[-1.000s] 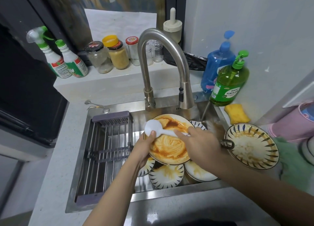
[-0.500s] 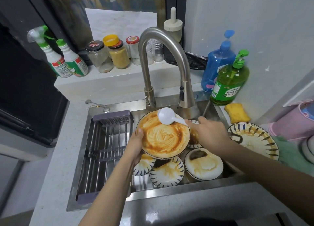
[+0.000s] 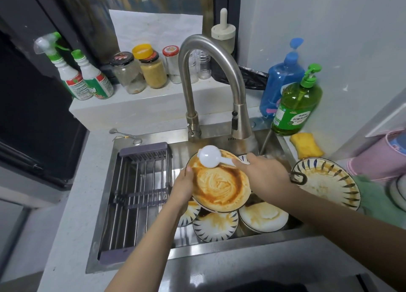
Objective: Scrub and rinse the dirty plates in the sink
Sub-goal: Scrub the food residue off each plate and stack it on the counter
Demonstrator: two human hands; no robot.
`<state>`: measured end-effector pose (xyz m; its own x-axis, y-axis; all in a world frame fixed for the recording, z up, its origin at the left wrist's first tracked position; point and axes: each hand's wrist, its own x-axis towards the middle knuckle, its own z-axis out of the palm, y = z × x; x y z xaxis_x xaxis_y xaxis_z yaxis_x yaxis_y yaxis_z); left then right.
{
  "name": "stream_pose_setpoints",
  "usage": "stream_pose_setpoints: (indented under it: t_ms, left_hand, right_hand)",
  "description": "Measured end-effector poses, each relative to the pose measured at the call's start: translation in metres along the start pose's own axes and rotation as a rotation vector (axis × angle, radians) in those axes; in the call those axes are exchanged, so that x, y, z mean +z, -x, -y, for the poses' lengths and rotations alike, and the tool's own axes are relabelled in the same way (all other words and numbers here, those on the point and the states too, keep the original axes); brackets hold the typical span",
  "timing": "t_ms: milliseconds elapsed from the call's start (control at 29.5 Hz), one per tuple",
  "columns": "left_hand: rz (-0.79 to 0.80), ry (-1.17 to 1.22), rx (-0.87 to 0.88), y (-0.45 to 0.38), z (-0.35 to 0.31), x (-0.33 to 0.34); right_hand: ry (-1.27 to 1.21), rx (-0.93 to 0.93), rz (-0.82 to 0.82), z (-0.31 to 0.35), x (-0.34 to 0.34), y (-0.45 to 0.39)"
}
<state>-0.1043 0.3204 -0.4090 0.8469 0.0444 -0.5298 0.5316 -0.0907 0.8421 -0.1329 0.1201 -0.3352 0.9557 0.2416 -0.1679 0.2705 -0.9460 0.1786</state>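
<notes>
Holding work over the stainless sink (image 3: 105, 206), the left hand (image 3: 181, 189) grips a sauce-smeared plate (image 3: 219, 185) tilted for access; the right hand (image 3: 267, 175) clasps a white, probably plastic, scrubbing brush (image 3: 208, 156) at its upper rim.

Home kitchen: sink (image 3: 219, 251), faucet (image 3: 211, 83), dish soap (image 3: 296, 107)

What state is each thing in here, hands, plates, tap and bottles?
left hand: grips the held plate's left rim
right hand: holds the white spoon
white spoon: bowl at the plate's upper rim
held plate: tilted, smeared with orange sauce
plates in sink: dirty
plate on counter: dirty
tap: no water visible
green soap bottle: upright
</notes>
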Motion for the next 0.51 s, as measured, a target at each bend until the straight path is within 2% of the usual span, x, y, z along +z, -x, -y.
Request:
stream_pose_setpoints:
  t_ms: [102,272,373,509]
  left_hand:
    - [-0.005,0.086,-0.042,-0.001,0.0,-0.006]
    - [-0.047,-0.118,0.062,-0.008,0.002,-0.012]
    - [-0.009,-0.046,0.052,-0.007,0.004,-0.006]
    - [-0.154,-0.032,0.104,-0.008,-0.005,-0.006]
  right_hand:
    - [-0.001,0.046,0.02,-0.012,-0.003,0.001]
    - [-0.009,0.027,0.062,-0.021,-0.008,0.007]
    - [-0.042,0.051,0.064,-0.018,-0.006,0.001]
    - [0.012,0.062,0.172,-0.028,-0.009,0.011]
